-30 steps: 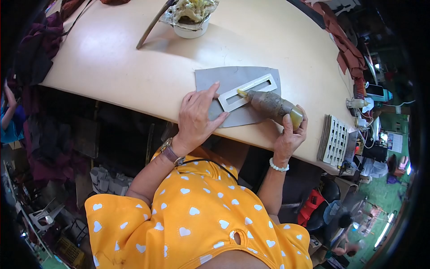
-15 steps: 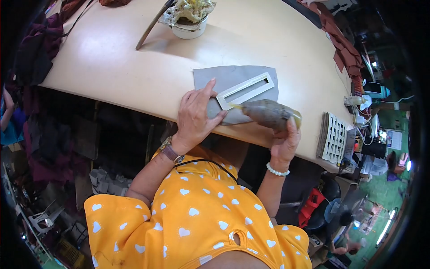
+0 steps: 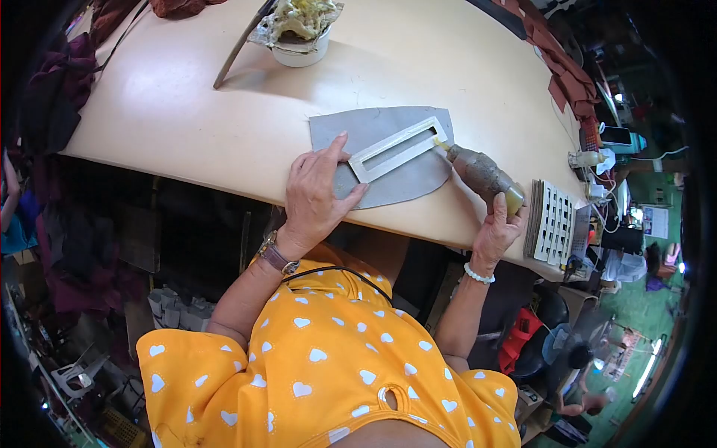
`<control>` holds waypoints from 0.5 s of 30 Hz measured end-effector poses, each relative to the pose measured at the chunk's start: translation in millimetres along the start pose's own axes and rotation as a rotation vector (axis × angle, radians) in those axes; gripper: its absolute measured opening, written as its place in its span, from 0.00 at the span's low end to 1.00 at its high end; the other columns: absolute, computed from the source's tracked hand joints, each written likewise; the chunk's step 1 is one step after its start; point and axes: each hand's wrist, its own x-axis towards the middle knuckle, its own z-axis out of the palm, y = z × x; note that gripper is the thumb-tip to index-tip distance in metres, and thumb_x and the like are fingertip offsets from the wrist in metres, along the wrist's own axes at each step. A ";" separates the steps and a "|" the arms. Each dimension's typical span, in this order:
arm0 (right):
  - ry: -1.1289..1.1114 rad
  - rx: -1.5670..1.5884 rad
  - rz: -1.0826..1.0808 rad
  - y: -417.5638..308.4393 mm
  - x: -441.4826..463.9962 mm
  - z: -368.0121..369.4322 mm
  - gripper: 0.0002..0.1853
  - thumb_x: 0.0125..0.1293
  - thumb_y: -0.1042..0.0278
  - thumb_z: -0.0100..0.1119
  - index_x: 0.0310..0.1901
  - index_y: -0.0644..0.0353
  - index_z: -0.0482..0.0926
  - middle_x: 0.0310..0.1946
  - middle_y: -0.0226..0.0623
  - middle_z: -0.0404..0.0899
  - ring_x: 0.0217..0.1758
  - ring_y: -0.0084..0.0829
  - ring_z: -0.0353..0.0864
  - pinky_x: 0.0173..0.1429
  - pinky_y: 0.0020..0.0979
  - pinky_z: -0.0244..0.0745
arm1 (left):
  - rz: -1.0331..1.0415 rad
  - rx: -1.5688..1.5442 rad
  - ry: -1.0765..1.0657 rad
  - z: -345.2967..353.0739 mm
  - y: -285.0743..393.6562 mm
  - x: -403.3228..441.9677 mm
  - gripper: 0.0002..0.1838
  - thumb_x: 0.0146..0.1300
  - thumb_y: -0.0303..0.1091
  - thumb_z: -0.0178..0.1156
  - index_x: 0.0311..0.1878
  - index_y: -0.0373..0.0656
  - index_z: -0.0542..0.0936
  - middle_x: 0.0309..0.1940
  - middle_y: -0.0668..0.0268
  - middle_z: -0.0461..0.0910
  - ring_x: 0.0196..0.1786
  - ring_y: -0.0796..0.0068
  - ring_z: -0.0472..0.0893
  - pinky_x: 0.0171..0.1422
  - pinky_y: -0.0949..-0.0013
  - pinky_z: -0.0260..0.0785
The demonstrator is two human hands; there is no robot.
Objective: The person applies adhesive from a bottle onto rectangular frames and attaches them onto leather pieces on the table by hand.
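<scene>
A flat grey piece [image 3: 407,187] of leather-like sheet lies near the table's front edge. On it rests a narrow pale rectangular frame [image 3: 403,160] with a long slot, slanting up to the right. My left hand [image 3: 317,190] has its fingers spread at the frame's lower-left end, with thumb and index finger stretched onto the grey piece. In my right hand [image 3: 500,231] is a stained squeeze bottle [image 3: 478,172], tilted with its yellowish nozzle at the frame's upper-right end. Whether anything flows from the nozzle is too small to tell.
At the back stands a white tub [image 3: 305,54] topped with crusted yellowish material, a dark stick [image 3: 243,48] beside it. A stack of slotted pale panels [image 3: 551,224] stands at the table's right edge. Reddish-brown pieces [image 3: 571,82] lie at the far right.
My right hand has moved right, carrying the bottle, so its nozzle went from the frame's lower-left end to its upper-right end. My left hand stays at the frame's lower-left end.
</scene>
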 end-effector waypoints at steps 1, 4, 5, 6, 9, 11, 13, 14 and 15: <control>-0.002 -0.036 -0.007 -0.1 0.0 1.1 0.22 0.60 0.76 0.61 0.55 0.65 0.67 0.47 0.38 0.73 0.48 0.27 0.75 0.53 0.28 0.73 | 0.008 0.005 0.000 0.0 -0.7 -0.1 0.41 0.45 0.34 0.70 0.64 0.40 0.64 0.39 0.65 0.78 0.45 0.67 0.77 0.56 0.62 0.62; 0.025 -0.105 -0.056 0.0 7.2 -0.9 0.19 0.61 0.74 0.60 0.52 0.66 0.69 0.45 0.39 0.74 0.46 0.28 0.77 0.51 0.29 0.75 | -0.009 -0.019 0.006 -1.0 0.1 0.0 0.41 0.42 0.32 0.71 0.63 0.40 0.66 0.39 0.65 0.79 0.44 0.64 0.76 0.56 0.62 0.63; 0.048 -0.061 -0.011 -1.8 9.3 0.7 0.18 0.61 0.73 0.60 0.51 0.66 0.69 0.44 0.39 0.75 0.45 0.28 0.77 0.50 0.29 0.76 | -0.007 -0.017 0.007 -1.0 0.3 -0.1 0.41 0.42 0.32 0.71 0.63 0.40 0.66 0.39 0.65 0.79 0.44 0.64 0.76 0.56 0.62 0.63; 0.072 -0.018 0.034 -6.9 12.7 4.8 0.16 0.61 0.72 0.60 0.49 0.66 0.70 0.43 0.38 0.75 0.44 0.28 0.78 0.48 0.29 0.77 | -0.004 -0.016 0.008 -1.0 0.2 0.2 0.41 0.42 0.32 0.71 0.63 0.40 0.66 0.39 0.64 0.79 0.44 0.64 0.76 0.56 0.62 0.64; 0.104 0.066 0.145 -13.9 22.5 11.3 0.15 0.61 0.66 0.60 0.45 0.65 0.72 0.40 0.38 0.77 0.40 0.29 0.81 0.41 0.29 0.81 | 0.006 -0.013 0.010 -0.8 0.6 0.3 0.41 0.42 0.32 0.71 0.62 0.40 0.66 0.39 0.64 0.80 0.44 0.64 0.77 0.56 0.62 0.64; 0.111 0.100 0.207 -13.6 28.5 12.0 0.15 0.61 0.65 0.61 0.45 0.65 0.72 0.40 0.39 0.77 0.40 0.28 0.81 0.40 0.29 0.82 | 0.008 -0.012 0.013 -0.9 0.3 -0.3 0.40 0.42 0.32 0.71 0.62 0.40 0.66 0.39 0.64 0.80 0.44 0.64 0.77 0.56 0.62 0.64; 0.119 0.076 0.198 -13.9 32.7 15.7 0.16 0.60 0.65 0.61 0.45 0.65 0.72 0.40 0.39 0.77 0.40 0.28 0.81 0.39 0.29 0.82 | 0.009 -0.015 0.016 -0.8 0.6 -0.2 0.40 0.42 0.32 0.71 0.62 0.40 0.66 0.39 0.64 0.80 0.44 0.64 0.77 0.56 0.62 0.64; 0.123 0.063 0.194 -13.9 34.1 16.6 0.16 0.60 0.65 0.62 0.45 0.65 0.72 0.40 0.39 0.77 0.40 0.28 0.81 0.39 0.29 0.82 | 0.009 -0.014 0.017 -0.7 0.7 -0.1 0.40 0.42 0.32 0.71 0.62 0.40 0.66 0.39 0.64 0.80 0.44 0.64 0.77 0.56 0.61 0.64; 0.112 0.037 0.167 -13.4 34.7 16.5 0.16 0.60 0.66 0.62 0.45 0.65 0.72 0.40 0.38 0.77 0.40 0.28 0.81 0.40 0.29 0.82 | 0.008 -0.013 0.017 -0.6 0.8 -0.1 0.40 0.42 0.32 0.71 0.62 0.40 0.66 0.39 0.64 0.80 0.44 0.64 0.77 0.56 0.61 0.64</control>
